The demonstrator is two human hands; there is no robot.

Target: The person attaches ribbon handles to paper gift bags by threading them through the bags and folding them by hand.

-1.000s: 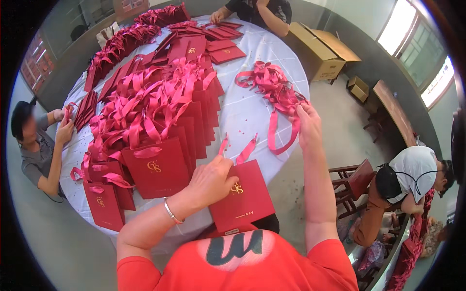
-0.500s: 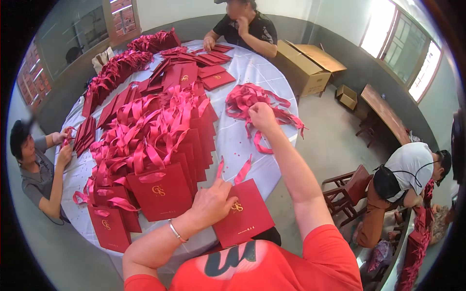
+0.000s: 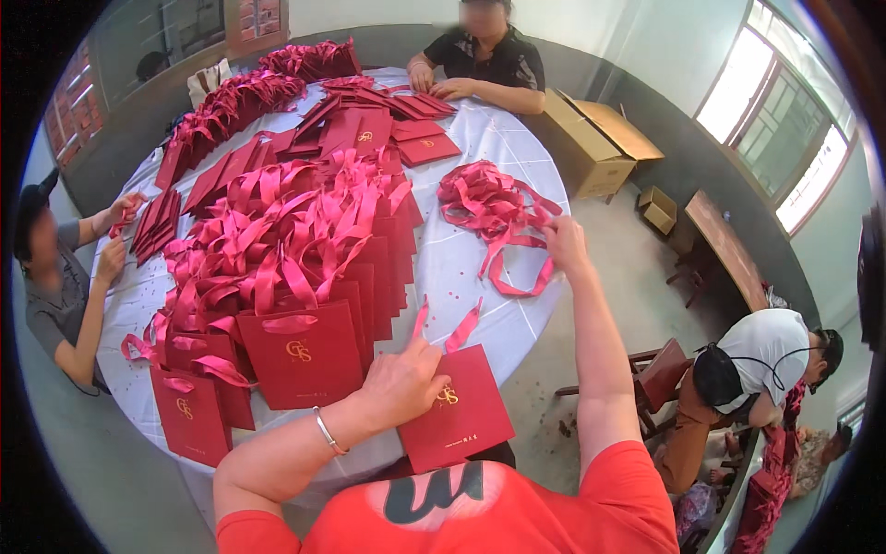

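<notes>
the bare right hand [image 3: 566,244], half a second ago on the middle of the loose heap of shiny dark-pink ribbons [image 3: 475,189], is now at the heap's right edge, fingers pinching ribbon. the ribbon loop at the near side [image 3: 519,290] has spread wider toward that hand. across the round white-clothed bench [image 3: 445,266], the dark-shirted co-worker [image 3: 487,57] has lowered the hand raised to the face; both the co-worker's hands are down by the flat red paper bags [image 3: 426,110].

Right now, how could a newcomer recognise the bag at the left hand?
Find the round, white-covered table. At its near edge, right of the standing bags, the left hand touches one red bag. Unlike those, its two pink ribbon ends stand apart, unlooped.
</notes>
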